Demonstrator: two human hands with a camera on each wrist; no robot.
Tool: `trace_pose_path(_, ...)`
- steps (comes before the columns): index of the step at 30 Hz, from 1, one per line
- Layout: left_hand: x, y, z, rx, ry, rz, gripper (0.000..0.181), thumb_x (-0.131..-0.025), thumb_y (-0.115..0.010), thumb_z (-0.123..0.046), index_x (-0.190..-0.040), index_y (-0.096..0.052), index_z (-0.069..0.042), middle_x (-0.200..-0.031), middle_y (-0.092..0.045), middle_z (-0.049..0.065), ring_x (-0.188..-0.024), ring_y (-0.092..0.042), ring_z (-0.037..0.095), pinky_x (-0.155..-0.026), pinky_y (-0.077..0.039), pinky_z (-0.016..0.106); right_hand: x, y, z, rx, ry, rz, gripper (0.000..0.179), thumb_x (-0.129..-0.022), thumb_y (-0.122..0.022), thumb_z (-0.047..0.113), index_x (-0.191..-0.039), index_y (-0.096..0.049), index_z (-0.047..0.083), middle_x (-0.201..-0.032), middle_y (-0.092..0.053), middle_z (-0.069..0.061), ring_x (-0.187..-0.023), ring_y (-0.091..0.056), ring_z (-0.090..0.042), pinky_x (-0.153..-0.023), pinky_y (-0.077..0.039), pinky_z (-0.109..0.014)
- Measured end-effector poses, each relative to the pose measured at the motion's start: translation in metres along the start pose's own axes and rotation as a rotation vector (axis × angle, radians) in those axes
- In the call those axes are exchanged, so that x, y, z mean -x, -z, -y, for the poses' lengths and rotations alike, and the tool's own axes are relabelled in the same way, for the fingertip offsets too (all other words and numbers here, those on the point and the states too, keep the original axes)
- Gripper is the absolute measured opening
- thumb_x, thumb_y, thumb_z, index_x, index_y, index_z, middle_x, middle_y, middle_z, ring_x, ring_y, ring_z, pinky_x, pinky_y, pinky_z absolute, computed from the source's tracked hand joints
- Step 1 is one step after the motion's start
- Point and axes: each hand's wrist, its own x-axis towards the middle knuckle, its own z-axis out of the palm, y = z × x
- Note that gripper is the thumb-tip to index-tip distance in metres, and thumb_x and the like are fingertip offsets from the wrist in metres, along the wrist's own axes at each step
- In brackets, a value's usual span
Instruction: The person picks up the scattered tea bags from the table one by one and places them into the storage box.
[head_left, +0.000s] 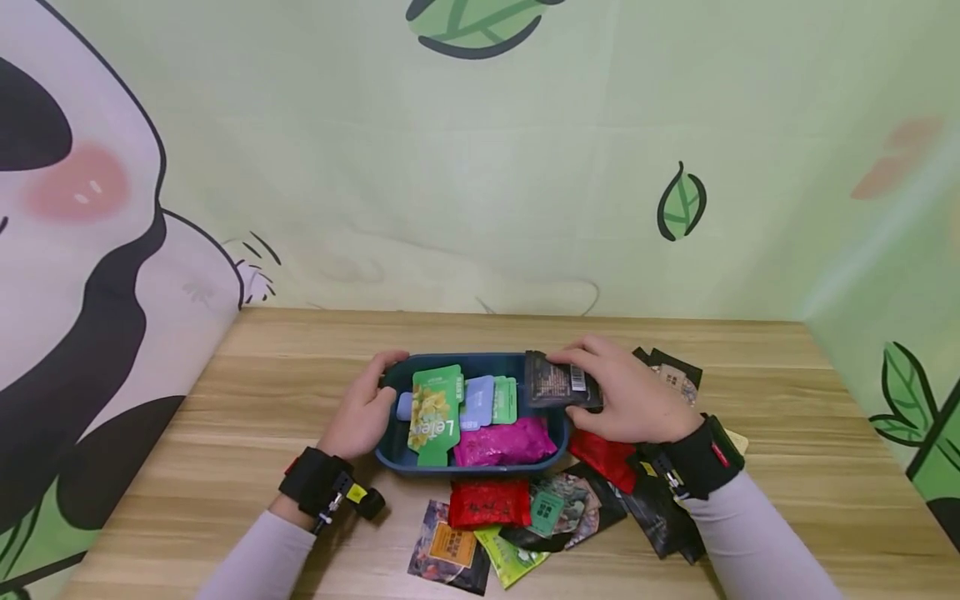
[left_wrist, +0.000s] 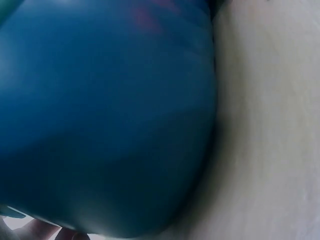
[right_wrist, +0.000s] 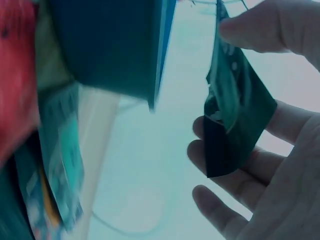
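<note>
A dark blue plastic bin (head_left: 468, 472) stands on the table. My left hand (head_left: 365, 417) grips its left end at the rim; the left wrist view mostly shows the bin's blue wall (left_wrist: 110, 100). Over the bin's right end, my right hand (head_left: 626, 392) pinches a small black snack packet (head_left: 553, 382) with a barcode. Seen from the right wrist, the packet (right_wrist: 235, 110) sits between thumb and fingers, apart from the bin wall. Inside the bin lie a green packet (head_left: 435, 408), a light blue packet (head_left: 477, 402), a small green-and-white packet (head_left: 505, 400) and a magenta packet (head_left: 510, 442).
In front of the bin several packets lie loosely overlapped: a red one (head_left: 490, 503), a yellow-green one (head_left: 510, 557) and a dark one with an orange label (head_left: 450, 546). Another red packet (head_left: 603, 458) and black packets (head_left: 663, 517) lie under my right forearm. A printed curtain (head_left: 480, 183) hangs behind.
</note>
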Motion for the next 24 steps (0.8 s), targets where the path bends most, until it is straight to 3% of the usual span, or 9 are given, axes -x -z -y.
trace_pose_path(3,0.001,-0.002,-0.001,0.010,-0.002,0.003,0.053,-0.097,-0.037,-0.012,-0.149,-0.042,-0.020,-0.150,-0.044,0.002,-0.130,-0.042,0.025,-0.110,-0.030,0.054,-0.004,-0.010,0.004,-0.030,0.026,-0.003,0.064,-0.079,-0.073,0.030,-0.139,-0.057,0.015,-0.131,-0.052,0.002,-0.110,-0.050,-0.013,-0.088,-0.048,-0.033)
trace_pose_path(6,0.001,-0.002,-0.001,0.014,0.004,0.004,0.053,-0.097,-0.037,-0.013,-0.149,-0.042,-0.021,-0.150,-0.044,0.001,-0.131,-0.042,0.024,-0.110,-0.031,0.054,-0.006,-0.018,0.006,-0.038,0.042,0.006,0.072,-0.081,-0.072,0.038,-0.147,-0.050,0.015,-0.143,-0.046,-0.002,-0.122,-0.047,-0.017,-0.094,-0.047,-0.036)
trace_pose_path(10,0.002,-0.002,-0.001,0.011,0.011,0.001,0.053,-0.097,-0.037,-0.013,-0.149,-0.042,-0.021,-0.150,-0.044,0.002,-0.131,-0.042,0.025,-0.110,-0.031,0.054,-0.005,-0.022,0.005,-0.035,0.034,0.030,0.094,-0.083,-0.067,0.055,-0.159,-0.029,0.014,-0.163,-0.022,-0.007,-0.146,-0.027,-0.028,-0.109,-0.035,-0.048)
trace_pose_path(13,0.002,-0.002,-0.001,0.009,0.017,0.001,0.053,-0.097,-0.037,-0.014,-0.149,-0.042,-0.021,-0.151,-0.043,0.002,-0.133,-0.041,0.025,-0.110,-0.030,0.055,-0.003,-0.018,0.001,-0.031,0.001,0.042,0.105,-0.081,-0.063,0.065,-0.162,-0.020,0.013,-0.167,-0.009,-0.006,-0.151,-0.014,-0.031,-0.112,-0.029,-0.054)
trace_pose_path(24,0.002,-0.002,-0.003,0.004,0.009,0.005,0.053,-0.098,-0.038,-0.015,-0.150,-0.042,-0.022,-0.150,-0.044,0.001,-0.129,-0.043,0.025,-0.109,-0.032,0.054,0.027,-0.009,-0.018,0.056,-0.076,0.066,0.107,-0.080,-0.060,0.070,-0.161,-0.022,0.012,-0.166,-0.013,-0.010,-0.149,-0.017,-0.035,-0.111,-0.029,-0.057)
